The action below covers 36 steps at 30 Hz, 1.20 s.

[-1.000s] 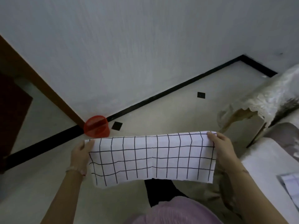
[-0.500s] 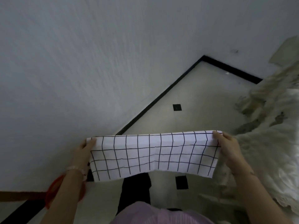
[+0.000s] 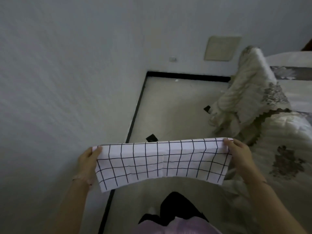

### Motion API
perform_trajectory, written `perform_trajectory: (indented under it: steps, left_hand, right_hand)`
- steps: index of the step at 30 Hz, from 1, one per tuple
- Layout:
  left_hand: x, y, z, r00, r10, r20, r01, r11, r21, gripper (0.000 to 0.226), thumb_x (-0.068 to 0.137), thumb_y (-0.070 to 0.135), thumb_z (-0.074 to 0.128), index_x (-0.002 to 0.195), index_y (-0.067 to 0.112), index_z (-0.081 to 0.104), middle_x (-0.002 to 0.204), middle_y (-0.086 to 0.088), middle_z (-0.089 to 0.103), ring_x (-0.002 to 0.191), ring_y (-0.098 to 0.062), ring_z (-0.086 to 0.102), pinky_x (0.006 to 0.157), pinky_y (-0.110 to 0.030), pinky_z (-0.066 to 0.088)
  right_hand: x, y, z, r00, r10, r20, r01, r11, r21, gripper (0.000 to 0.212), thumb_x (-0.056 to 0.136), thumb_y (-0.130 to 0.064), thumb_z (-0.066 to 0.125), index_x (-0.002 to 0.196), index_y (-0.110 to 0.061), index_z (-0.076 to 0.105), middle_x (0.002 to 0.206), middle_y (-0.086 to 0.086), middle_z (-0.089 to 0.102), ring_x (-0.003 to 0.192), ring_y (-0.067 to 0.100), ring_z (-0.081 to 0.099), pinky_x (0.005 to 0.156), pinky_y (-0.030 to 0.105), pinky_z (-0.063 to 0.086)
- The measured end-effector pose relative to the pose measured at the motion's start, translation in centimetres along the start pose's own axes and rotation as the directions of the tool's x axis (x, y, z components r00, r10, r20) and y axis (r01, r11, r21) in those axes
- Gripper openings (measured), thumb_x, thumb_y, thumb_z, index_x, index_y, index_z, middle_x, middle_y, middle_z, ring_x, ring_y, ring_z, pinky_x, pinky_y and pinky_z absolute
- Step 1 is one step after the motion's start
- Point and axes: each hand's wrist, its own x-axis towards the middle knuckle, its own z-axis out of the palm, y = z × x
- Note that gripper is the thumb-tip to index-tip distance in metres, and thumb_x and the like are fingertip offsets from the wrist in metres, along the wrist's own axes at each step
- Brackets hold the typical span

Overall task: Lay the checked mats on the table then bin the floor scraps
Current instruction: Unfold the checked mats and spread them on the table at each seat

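Since half a second ago the view has swung to the right: the room's corner and a beige wall panel (image 3: 222, 48) are now in sight, and the red object seen low at the left earlier has gone out of view. The checked mat (image 3: 162, 163) is still held stretched out in the air in front of the person, at about the same place in the picture.

The mat is white with a black grid and hangs as a wide band, its top edge pulled nearly straight and its lower edge drooping a little. The left hand (image 3: 87, 162) pinches the mat's upper left corner, thumb on the near face and the other fingers hidden behind the cloth. The right hand (image 3: 237, 153) grips the upper right corner the same way, fingers closed over the top edge.

Below the mat lies a pale floor (image 3: 170, 105) edged by a black skirting strip (image 3: 135, 114) along a white wall (image 3: 67, 81). Two small black scraps lie on the floor: one (image 3: 152, 137) just beyond the mat's top edge, another (image 3: 207, 108) farther off, beside a hanging cream, fringed cloth (image 3: 244, 92) at the right. That cloth drapes over furniture whose shape cannot be told.

A thin bracelet (image 3: 79, 178) circles the left wrist. A pink garment (image 3: 175, 225) and dark trousers (image 3: 175, 205) show at the bottom.
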Motion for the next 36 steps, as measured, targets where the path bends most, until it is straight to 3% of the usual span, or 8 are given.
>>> perform_trajectory:
  steps: [7,14,17,21,25,31,34,36]
  left_hand:
    - [14.0,6.2,9.4,0.983,0.073,0.168,-0.078,0.997,0.023,0.02,0.092,0.016,0.052,0.103,0.002,0.062,0.09,-0.009,0.063,0.085,-0.024,0.057,0.068,-0.03,0.047]
    - [26.0,13.0,21.5,0.961,0.092,0.261,-0.111,0.992,0.062,0.024,0.093,0.02,0.051,0.107,0.003,0.062,0.105,-0.017,0.063,0.098,-0.033,0.057,0.081,-0.04,0.046]
    - [30.6,19.4,27.4,0.942,0.179,0.285,-0.194,0.981,0.025,0.019,0.093,0.017,0.051,0.106,0.007,0.061,0.105,-0.014,0.06,0.099,-0.028,0.055,0.085,-0.04,0.042]
    - [35.0,28.4,36.5,0.876,0.301,0.377,-0.28,0.953,-0.111,0.017,0.094,0.015,0.05,0.103,0.009,0.063,0.099,-0.005,0.061,0.093,-0.02,0.057,0.084,-0.032,0.046]
    - [37.0,36.4,47.9,0.753,0.381,0.537,-0.301,0.925,-0.234,0.017,0.094,0.017,0.05,0.082,0.023,0.06,0.088,0.004,0.06,0.079,-0.007,0.057,0.059,-0.012,0.053]
    - [36.1,43.5,65.9,0.453,0.414,0.79,-0.268,0.908,-0.322,0.013,0.092,0.016,0.053,0.087,0.019,0.065,0.092,0.001,0.066,0.09,-0.014,0.061,0.079,-0.029,0.052]
    - [33.6,45.3,73.9,0.262,0.373,0.89,-0.224,0.921,-0.32,0.016,0.094,0.012,0.05,0.091,0.016,0.065,0.082,0.01,0.072,0.081,-0.002,0.066,0.072,-0.017,0.057]
    - [31.4,45.7,79.0,0.119,0.314,0.942,-0.237,0.93,-0.28,0.016,0.094,0.012,0.049,0.094,0.016,0.064,0.086,0.008,0.072,0.083,-0.003,0.066,0.071,-0.017,0.057]
  right_hand:
    - [9.1,-4.0,1.4,0.99,0.017,-0.14,-0.003,0.995,0.095,0.023,0.091,-0.026,0.056,0.093,-0.008,0.069,0.101,0.023,0.067,0.099,0.04,0.062,0.087,0.05,0.05]
    - [21.1,-9.6,2.0,0.976,0.053,-0.21,-0.017,0.986,0.167,0.021,0.093,-0.022,0.052,0.087,-0.008,0.066,0.1,0.018,0.065,0.079,0.021,0.059,0.063,0.03,0.046]
    - [25.1,-15.2,0.8,0.952,-0.071,-0.297,0.114,0.985,0.133,0.027,0.092,-0.026,0.054,0.092,-0.001,0.066,0.096,0.023,0.066,0.081,0.032,0.062,0.068,0.035,0.049]
    - [29.0,-22.4,-2.7,0.838,-0.232,-0.494,0.306,0.949,0.073,0.031,0.091,-0.026,0.057,0.087,0.005,0.06,0.083,0.033,0.054,0.072,0.02,0.049,0.063,0.026,0.04]
    - [32.0,-26.3,-7.1,0.732,-0.219,-0.646,0.375,0.92,0.112,0.024,0.091,-0.025,0.057,0.083,-0.003,0.063,0.081,0.014,0.054,0.074,0.019,0.051,0.066,0.028,0.043]
    - [34.0,-26.7,-14.0,0.523,-0.098,-0.847,0.399,0.906,0.142,0.038,0.079,-0.038,0.068,0.085,-0.001,0.064,0.084,0.012,0.057,0.08,0.022,0.055,0.076,0.038,0.046]
    - [33.4,-25.2,-16.2,0.396,0.019,-0.918,0.384,0.905,0.184,0.023,0.088,-0.027,0.062,0.094,-0.005,0.067,0.08,0.007,0.062,0.066,0.005,0.061,0.062,0.017,0.051]
    - [32.7,-23.5,-17.3,0.301,0.094,-0.949,0.354,0.913,0.203,0.024,0.091,-0.023,0.058,0.091,0.0,0.065,0.078,0.012,0.059,0.066,0.013,0.059,0.058,0.019,0.049]
